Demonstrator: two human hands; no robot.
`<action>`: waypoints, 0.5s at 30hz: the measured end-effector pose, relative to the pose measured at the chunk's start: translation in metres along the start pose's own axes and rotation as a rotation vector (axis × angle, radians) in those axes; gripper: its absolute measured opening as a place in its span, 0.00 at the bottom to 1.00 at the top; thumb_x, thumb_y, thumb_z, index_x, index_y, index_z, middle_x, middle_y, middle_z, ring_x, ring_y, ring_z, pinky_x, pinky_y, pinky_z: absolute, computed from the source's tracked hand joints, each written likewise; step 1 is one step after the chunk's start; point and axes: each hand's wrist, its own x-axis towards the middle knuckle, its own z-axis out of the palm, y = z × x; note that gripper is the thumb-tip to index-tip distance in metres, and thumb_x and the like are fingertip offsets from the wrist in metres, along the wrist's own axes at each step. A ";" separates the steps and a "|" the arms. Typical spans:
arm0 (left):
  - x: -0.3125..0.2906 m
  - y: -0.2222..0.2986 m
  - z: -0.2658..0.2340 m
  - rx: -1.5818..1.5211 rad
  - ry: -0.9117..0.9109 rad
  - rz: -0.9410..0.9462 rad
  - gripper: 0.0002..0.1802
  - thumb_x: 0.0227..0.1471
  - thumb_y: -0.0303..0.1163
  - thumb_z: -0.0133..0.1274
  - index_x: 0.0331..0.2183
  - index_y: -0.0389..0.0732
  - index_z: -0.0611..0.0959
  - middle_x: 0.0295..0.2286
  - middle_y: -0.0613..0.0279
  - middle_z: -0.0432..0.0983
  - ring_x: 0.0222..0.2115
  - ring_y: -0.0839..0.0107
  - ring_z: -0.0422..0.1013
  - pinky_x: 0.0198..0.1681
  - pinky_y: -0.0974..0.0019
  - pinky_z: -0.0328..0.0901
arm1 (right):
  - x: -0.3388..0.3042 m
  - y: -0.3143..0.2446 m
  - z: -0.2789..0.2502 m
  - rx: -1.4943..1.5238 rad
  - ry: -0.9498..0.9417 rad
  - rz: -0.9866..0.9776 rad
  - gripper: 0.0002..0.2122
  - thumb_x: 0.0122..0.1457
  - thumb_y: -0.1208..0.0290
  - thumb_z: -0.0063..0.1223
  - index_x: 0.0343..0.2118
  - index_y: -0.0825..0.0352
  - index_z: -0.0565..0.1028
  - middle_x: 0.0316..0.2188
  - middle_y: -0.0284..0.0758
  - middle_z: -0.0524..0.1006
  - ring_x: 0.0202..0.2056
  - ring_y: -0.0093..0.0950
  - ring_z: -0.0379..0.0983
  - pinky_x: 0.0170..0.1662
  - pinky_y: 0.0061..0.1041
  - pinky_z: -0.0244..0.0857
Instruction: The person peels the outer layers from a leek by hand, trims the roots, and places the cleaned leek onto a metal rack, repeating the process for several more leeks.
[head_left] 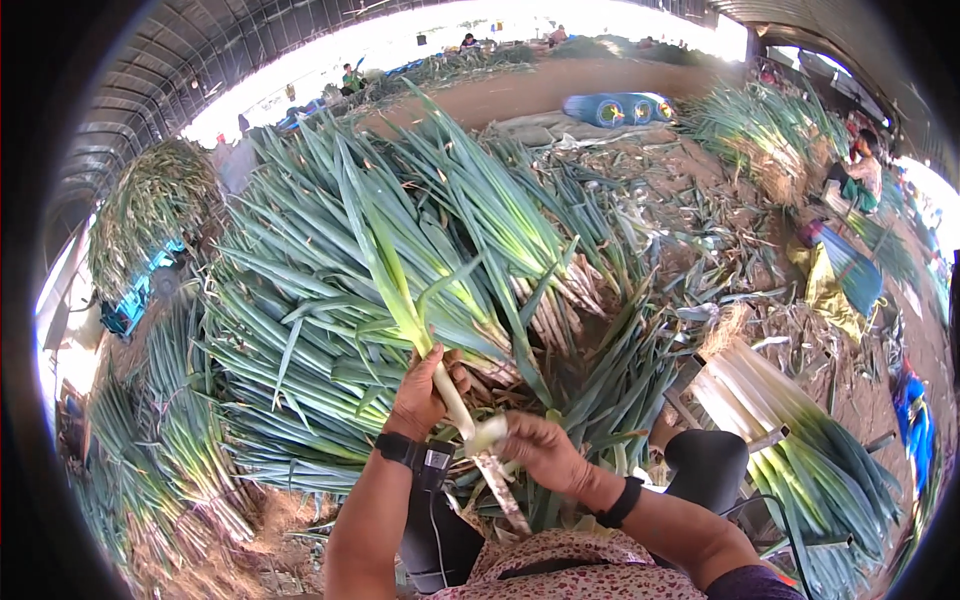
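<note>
Under an arched roof (150,110), the left hand (418,396) grips one leek (408,315) slanting up through curled fingers, the right hand (545,453) pinches a blurred pale layer (487,434) below them, a leek heap (310,290) lies beyond, and one metal rack (770,438) rightward holds whiter leeks (738,385) uncountably packed.

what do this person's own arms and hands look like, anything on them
Both hands are ungloved. Near the left hand, the wrist wears a black strap with a boxy dark device and thin pale cable. Above the right hand are a black band and dark purple sleeve.
</note>
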 end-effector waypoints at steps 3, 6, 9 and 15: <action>-0.009 -0.005 0.002 0.015 -0.066 -0.002 0.23 0.51 0.33 0.49 0.50 0.54 0.65 0.22 0.68 0.64 0.16 0.76 0.59 0.19 0.70 0.58 | 0.011 0.016 -0.018 0.286 0.092 0.132 0.06 0.60 0.72 0.42 0.36 0.65 0.70 0.31 0.31 0.72 0.31 0.18 0.67 0.34 0.19 0.62; -0.003 0.031 -0.002 0.129 0.118 0.185 0.27 0.50 0.31 0.49 0.52 0.53 0.60 0.20 0.67 0.63 0.14 0.76 0.60 0.14 0.70 0.59 | -0.006 0.009 -0.018 -0.333 -0.146 0.474 0.11 0.60 0.65 0.39 0.37 0.68 0.68 0.29 0.35 0.72 0.31 0.22 0.68 0.35 0.24 0.63; 0.003 0.079 -0.006 0.082 0.190 0.416 0.20 0.50 0.27 0.47 0.45 0.50 0.63 0.19 0.69 0.61 0.13 0.78 0.57 0.13 0.73 0.56 | -0.049 0.034 -0.043 -0.849 -0.320 0.691 0.16 0.56 0.57 0.44 0.38 0.66 0.70 0.31 0.42 0.74 0.32 0.33 0.72 0.36 0.31 0.64; -0.025 0.177 -0.059 0.179 0.393 0.683 0.09 0.51 0.32 0.49 0.32 0.49 0.65 0.19 0.70 0.60 0.14 0.78 0.56 0.15 0.72 0.55 | -0.166 0.147 -0.180 -1.443 -0.712 0.964 0.21 0.53 0.51 0.42 0.45 0.58 0.71 0.33 0.40 0.76 0.36 0.35 0.73 0.35 0.34 0.66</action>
